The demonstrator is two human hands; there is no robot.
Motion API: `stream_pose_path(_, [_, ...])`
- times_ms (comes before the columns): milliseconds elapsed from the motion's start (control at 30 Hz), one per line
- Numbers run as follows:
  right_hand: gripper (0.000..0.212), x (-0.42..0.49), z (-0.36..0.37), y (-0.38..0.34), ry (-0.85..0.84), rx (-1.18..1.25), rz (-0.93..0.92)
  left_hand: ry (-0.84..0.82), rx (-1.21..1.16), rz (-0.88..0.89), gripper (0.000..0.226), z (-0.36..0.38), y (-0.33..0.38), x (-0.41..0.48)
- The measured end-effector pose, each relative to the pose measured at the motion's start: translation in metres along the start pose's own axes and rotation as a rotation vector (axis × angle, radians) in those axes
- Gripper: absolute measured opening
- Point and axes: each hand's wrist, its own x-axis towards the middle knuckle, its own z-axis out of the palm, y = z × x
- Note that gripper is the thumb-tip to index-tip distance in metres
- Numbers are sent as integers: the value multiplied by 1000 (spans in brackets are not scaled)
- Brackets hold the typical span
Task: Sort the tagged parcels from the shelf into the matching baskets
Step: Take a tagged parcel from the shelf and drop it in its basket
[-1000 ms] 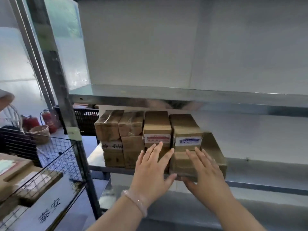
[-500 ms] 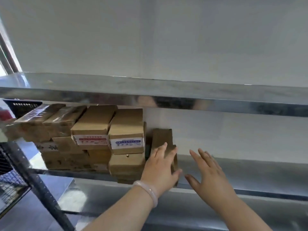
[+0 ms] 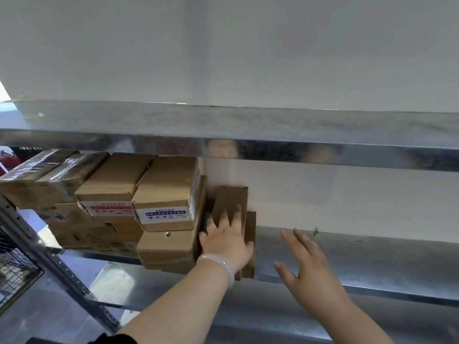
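Swung right since a second ago, dropping most of the wire basket [image 3: 15, 269] out of view at the lower left. Left hand [image 3: 224, 240] shifted off the stack front onto the upright parcel [image 3: 232, 202] at the stack's right end. Right hand [image 3: 306, 265] come away from the boxes, now spread open over bare shelf [image 3: 372, 259], holding nothing.

Step in hand, by the look of it: picking the next parcel off the shelf. Left palm pressed flat on the upright parcel, fingers [image 3: 238, 214] splayed up its face, thumb hooked round the right edge. Looks like a grasp forming rather than a firm hold; can't tell if closed tight. Parcel standing on edge at the shelf's front lip, touching the neighbour stack on its left, bare metal to the right.

Next move, at a guess: tipping or sliding that parcel forward past the front edge, right hand coming in to steady it, then reading its tag. No tag visible on this one from here.

Beside it, blue-tagged box [image 3: 165, 194] topping the nearest stack, red-tagged box [image 3: 111, 189] just left of it, two taped boxes [image 3: 47, 175] further left toward the shelf's left end. Plain boxes underneath, bottom one jutting over the front edge.

Basket: only a sliver of mesh showing, contents not visible.
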Motion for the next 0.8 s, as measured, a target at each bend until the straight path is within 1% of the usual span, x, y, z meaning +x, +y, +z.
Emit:
stream_pose_path(100, [67,-2,1,0,0,2,11,-22,36,-57,84,-1,-2,0])
stream_pose_path(167, [67,-5,2,-2,3,-4,14,-32,26,-50,82,-2,-3,-2])
stream_pose_path(300, [66,-14,2,-5,13,0,9,13,-53,51,77,-6,-6,-18])
stream_pose_path(433, [65,-27,-3,-16,62,11,37,94,-136,171,76,-11,-15,-46])
stream_pose_path(533, [63,-39,-7,-34,117,33,41,154,-276,246,75,-17,-32,-69])
stream_pose_path(667, [62,-63,-7,-69,181,104,12,247,-566,343,74,-26,-64,-101])
stream_pose_path(800, [63,-93,0,-110,239,238,11,232,-825,380,69,-40,-103,-137])
